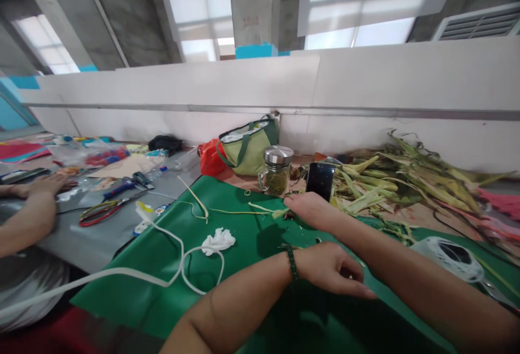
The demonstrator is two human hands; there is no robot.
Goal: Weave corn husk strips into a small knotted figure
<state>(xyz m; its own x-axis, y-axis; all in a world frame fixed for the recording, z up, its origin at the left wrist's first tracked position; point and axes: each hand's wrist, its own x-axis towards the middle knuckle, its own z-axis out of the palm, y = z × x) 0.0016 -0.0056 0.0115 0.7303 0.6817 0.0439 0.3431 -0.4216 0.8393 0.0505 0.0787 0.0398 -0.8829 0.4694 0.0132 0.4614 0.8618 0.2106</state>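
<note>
My right hand (311, 208) reaches across to the far part of the green mat (162, 267), fingers bent down and closed at the end of a pale corn husk strip (247, 212). The fingertips are partly hidden. Nearer to me, my left hand (331, 268), with a dark green bead bracelet (291, 263) at the wrist, hovers over the mat. Its thumb stands apart from the loosely curled fingers, and nothing shows in them. A dark-screened phone (319, 180) stands just behind my right hand. Beside it is a lidded glass mug (277, 172). Husk scraps lie around my hands.
Dried corn husks (406, 172) are heaped at the back right. A white cable (122, 271) loops near crumpled tissue (218, 241). A white device (449, 259) sits at right. Pliers (105, 210) and a green bag (249, 150) lie farther off. Another person's arm (30, 218) is at left.
</note>
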